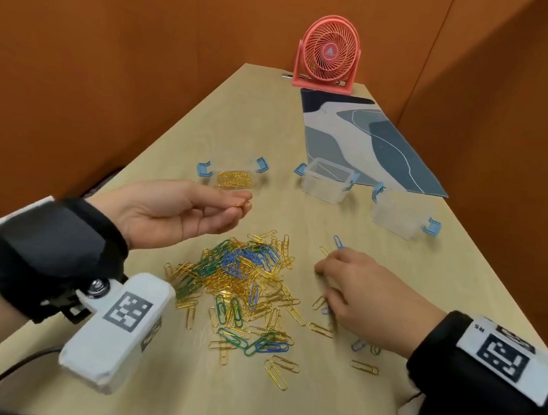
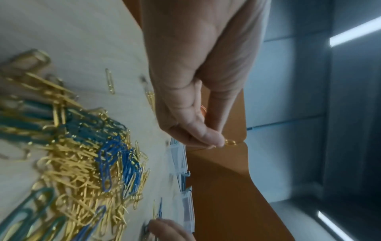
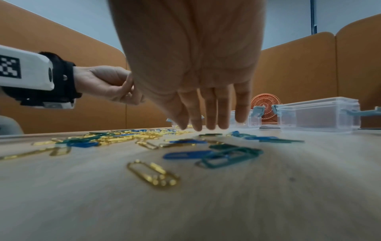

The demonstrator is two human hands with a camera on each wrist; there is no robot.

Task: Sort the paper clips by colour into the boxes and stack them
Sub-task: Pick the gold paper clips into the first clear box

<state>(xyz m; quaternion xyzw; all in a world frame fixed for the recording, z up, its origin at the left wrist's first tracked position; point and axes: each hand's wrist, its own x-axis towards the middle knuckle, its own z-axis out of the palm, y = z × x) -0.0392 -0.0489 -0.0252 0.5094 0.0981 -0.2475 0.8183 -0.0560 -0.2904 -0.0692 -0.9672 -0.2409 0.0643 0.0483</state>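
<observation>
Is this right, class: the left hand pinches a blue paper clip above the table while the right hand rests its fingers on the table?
No. The left hand pinches a gold wire paper clip, not blue, as the left wrist view shows; the rest stands.

Left hand: bare, above a black fabric wrist strap with a grey panel. A white camera housing hangs from the strap on a white bracket fixed by a silver bolt; it bears a black-and-white square marker, and a dark cable trails away. Right hand: bare, above a black wrist band carrying white marker patches.
</observation>
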